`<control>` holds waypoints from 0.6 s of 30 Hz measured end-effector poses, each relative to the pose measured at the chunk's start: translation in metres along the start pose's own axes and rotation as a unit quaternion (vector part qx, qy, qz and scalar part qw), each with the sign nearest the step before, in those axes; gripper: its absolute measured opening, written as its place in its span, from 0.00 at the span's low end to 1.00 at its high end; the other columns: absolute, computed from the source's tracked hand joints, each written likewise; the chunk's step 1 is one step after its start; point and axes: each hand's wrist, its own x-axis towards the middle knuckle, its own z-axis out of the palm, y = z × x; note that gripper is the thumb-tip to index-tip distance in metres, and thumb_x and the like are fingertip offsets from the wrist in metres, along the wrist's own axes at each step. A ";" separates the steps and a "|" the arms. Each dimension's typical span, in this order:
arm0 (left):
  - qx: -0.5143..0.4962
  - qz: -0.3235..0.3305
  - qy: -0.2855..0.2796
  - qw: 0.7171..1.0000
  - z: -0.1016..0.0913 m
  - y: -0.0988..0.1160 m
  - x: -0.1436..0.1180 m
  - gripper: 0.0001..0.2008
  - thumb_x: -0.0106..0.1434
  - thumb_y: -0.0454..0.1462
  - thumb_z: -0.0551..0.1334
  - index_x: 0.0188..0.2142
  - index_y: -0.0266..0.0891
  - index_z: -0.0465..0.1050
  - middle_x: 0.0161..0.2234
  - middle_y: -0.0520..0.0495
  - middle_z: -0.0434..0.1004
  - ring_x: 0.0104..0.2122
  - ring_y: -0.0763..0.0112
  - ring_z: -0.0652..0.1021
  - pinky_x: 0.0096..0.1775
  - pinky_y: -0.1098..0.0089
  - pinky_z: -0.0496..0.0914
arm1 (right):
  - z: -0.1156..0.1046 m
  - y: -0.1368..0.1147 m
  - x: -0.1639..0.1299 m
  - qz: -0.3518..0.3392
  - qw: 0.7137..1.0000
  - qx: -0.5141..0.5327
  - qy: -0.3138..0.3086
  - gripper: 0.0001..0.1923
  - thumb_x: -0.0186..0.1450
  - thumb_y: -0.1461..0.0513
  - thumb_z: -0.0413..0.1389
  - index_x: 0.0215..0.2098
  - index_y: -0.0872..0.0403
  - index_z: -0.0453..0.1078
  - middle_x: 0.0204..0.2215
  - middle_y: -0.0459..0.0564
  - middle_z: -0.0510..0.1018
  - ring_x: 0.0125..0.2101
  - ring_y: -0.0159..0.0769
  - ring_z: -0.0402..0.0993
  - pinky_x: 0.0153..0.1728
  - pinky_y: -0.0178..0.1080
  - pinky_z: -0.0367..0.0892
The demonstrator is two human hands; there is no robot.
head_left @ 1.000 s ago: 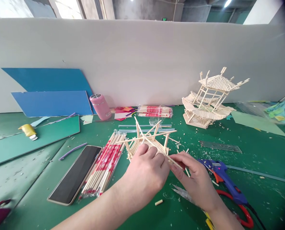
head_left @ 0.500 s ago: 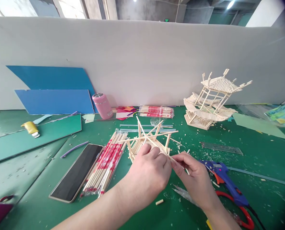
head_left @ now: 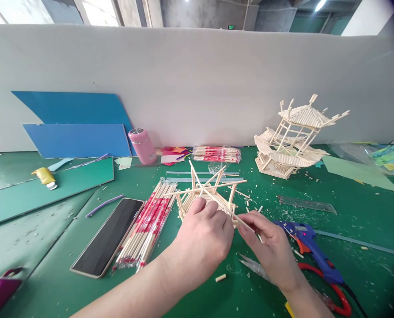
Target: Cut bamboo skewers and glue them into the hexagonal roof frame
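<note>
Pale grey partition (head_left: 197, 84) spans the view behind the table (head_left: 243, 304); top edge slightly uneven, 1 small dark mark left of centre. Tabletop green, 1 dark seam (head_left: 62, 234) running diagonally at left. Above partition: bright windows (head_left: 100, 11) upper left, grey wall (head_left: 203, 13) mid, 1 small green sign (head_left: 230, 27), 1 lit lamp (head_left: 320, 5) and white column (head_left: 364, 17) upper right.

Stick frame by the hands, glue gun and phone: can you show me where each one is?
Stick frame (head_left: 202, 189), head view: where its top sticks cross.
Glue gun (head_left: 316, 251), head view: its blue handle.
Phone (head_left: 107, 238), head view: its dark screen.
</note>
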 end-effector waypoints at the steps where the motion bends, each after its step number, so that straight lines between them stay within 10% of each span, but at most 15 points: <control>1: -0.001 0.001 0.000 1.000 0.000 0.000 0.000 0.10 0.60 0.29 0.54 0.23 0.36 0.67 0.22 0.48 0.69 0.24 0.67 0.65 0.27 0.64 0.56 | 0.001 0.000 0.000 -0.006 1.000 -0.011 0.004 0.10 0.64 0.56 0.52 0.39 0.51 0.71 0.29 0.46 0.68 0.31 0.35 0.65 0.31 0.37 0.60; 18: -0.029 0.007 0.004 1.000 0.000 -0.001 0.001 0.10 0.60 0.29 0.55 0.22 0.36 0.66 0.22 0.49 0.70 0.23 0.69 0.65 0.27 0.66 0.55 | 0.003 -0.002 0.001 -0.063 0.996 -0.050 0.030 0.08 0.64 0.60 0.52 0.37 0.50 0.72 0.27 0.45 0.69 0.28 0.32 0.64 0.29 0.35 0.60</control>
